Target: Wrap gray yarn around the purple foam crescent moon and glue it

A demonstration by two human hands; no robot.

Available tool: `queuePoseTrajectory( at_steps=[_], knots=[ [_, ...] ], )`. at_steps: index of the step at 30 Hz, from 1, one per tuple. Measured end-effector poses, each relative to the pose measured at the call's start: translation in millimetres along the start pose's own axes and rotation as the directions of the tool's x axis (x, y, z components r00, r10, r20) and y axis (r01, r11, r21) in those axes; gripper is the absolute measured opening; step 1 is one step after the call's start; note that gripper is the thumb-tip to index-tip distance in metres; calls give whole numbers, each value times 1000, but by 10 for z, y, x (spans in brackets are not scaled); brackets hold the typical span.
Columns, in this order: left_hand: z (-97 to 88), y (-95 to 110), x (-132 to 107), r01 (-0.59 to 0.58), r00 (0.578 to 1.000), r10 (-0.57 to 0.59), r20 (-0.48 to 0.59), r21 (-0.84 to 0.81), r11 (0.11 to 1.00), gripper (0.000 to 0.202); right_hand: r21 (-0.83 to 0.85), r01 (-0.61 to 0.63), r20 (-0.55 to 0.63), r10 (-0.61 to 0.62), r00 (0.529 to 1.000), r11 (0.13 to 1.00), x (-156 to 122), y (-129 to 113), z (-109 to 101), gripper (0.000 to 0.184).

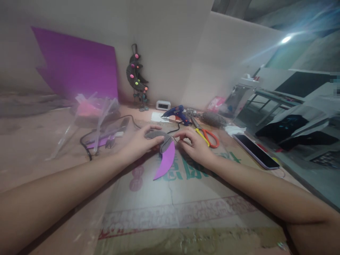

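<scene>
A purple crescent-shaped foam piece (166,159) lies on the printed cardboard (170,198), its upper part wrapped in grey fuzzy strip (159,136). My left hand (140,143) presses down on the grey-covered top of the crescent, fingers curled over it. My right hand (195,145) rests just right of the crescent, fingertips pinched at the grey strip's end near the crescent's edge. What the right fingers hold is too small to make out.
Orange-and-yellow scissors (208,136) lie right of my right hand. A blue glue gun (176,113), small white clock (163,105), finished dark moon ornament (136,76), purple foam sheet (79,65), plastic bags (95,109), a black cable (87,141) and a phone (256,150) surround the work spot.
</scene>
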State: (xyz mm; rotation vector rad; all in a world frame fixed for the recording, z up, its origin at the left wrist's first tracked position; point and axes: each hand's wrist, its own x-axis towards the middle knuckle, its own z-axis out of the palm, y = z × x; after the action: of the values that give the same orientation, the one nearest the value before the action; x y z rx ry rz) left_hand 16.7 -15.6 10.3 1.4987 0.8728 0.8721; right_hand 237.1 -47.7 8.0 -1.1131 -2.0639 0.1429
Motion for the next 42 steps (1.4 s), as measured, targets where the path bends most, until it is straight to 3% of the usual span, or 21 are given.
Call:
queuePoseTrajectory(
  at_steps=[5,12,23,28,42],
  knots=[
    [-8,-16,16,-17,1000,16,24,34,999,49,10,-5,-16,5,1000,1000,1,-28,-2,31],
    [-21,-38,51,-68,997,62,52,114,991,28,28,-5,9,5,1000,1000,-9,-34,-9,27],
    [-16,-44,42,-95,994,91,53,92,991,23,44,-45,-16,46,999,998,-3,-27,-4,21],
    [-2,-52,40,-60,997,59,54,27,998,23,196,-217,50,211,976,956,4,-60,4,14],
    [-38,-40,44,-71,997,67,28,223,972,34,158,-231,101,217,971,960,4,-43,-1,10]
  ],
)
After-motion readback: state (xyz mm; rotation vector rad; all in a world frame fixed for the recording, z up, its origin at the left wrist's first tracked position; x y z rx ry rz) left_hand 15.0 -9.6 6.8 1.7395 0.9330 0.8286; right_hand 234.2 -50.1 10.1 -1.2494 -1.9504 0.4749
